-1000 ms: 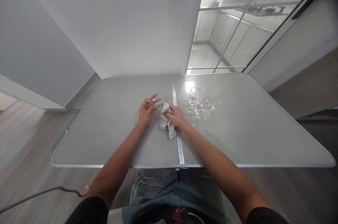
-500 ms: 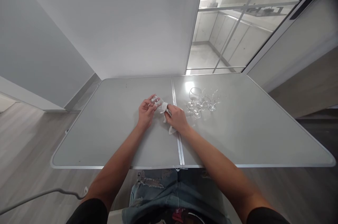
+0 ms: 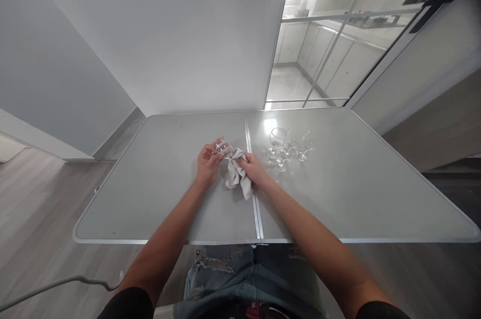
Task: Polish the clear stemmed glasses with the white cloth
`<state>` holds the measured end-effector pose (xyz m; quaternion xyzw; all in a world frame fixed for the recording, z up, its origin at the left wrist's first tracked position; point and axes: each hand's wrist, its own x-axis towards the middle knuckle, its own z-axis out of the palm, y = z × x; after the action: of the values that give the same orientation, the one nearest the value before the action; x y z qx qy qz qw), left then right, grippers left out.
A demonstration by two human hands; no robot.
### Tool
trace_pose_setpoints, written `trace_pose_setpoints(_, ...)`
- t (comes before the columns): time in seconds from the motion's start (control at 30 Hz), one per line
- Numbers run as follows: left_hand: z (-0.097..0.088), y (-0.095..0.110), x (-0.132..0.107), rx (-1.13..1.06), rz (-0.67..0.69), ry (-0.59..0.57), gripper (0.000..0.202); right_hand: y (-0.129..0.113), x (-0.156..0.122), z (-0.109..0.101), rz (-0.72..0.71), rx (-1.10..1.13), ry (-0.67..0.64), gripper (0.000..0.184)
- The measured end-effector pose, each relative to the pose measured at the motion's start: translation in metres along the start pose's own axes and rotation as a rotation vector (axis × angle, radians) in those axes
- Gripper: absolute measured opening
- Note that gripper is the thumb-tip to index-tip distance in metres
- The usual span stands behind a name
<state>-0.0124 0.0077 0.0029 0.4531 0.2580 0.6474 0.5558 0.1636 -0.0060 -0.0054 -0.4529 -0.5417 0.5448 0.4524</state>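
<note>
A clear stemmed glass (image 3: 224, 147) lies tilted in my left hand (image 3: 207, 163), whose fingers are closed around its bowl. My right hand (image 3: 257, 170) grips a white cloth (image 3: 237, 171) just to the right of that bowl. The cloth covers the glass's stem and foot, so they are hidden, and its loose end hangs down over the table. Both hands are held above the middle of the table, close together.
Several clear stemmed glasses (image 3: 280, 144) stand in a cluster right of my right hand. They are on the grey folding table (image 3: 353, 189), which has a metal seam (image 3: 256, 214) down its middle. A white wall (image 3: 195, 58) and a glass door (image 3: 323, 33) border the far edge.
The cloth was bunched under my right hand; now it is spread out more and hangs down. My right hand has turned and shifted slightly right. The left still holds the glass.
</note>
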Motion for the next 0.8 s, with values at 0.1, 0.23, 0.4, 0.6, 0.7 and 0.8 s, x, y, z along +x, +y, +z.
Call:
trace_pose_setpoints(0.1,0.000,-0.001,0.000,0.033,0.018,0.026,0.034,-0.002,-0.005,0.004,-0.244,-0.496,0.056,0.017)
trace_pose_setpoints(0.23,0.002,-0.002,-0.001,0.057,0.023,0.037,0.033,-0.008,-0.012,0.006,-0.304,-0.790,0.149,0.013)
trace_pose_setpoints(0.4,0.001,0.000,-0.002,0.015,0.000,0.041,0.032,-0.011,-0.008,0.006,-0.090,-0.241,0.024,0.020)
trace_pose_setpoints(0.6,0.001,0.002,-0.001,-0.023,-0.029,0.033,0.033,-0.002,0.004,-0.009,0.256,0.325,-0.209,0.030)
trace_pose_setpoints(0.7,0.001,0.001,-0.001,-0.019,0.003,0.030,0.033,0.000,0.002,-0.007,0.151,0.149,-0.126,0.026)
trace_pose_setpoints(0.8,0.001,0.001,-0.001,0.012,0.037,0.036,0.033,-0.004,-0.005,0.003,-0.132,-0.256,0.033,0.016)
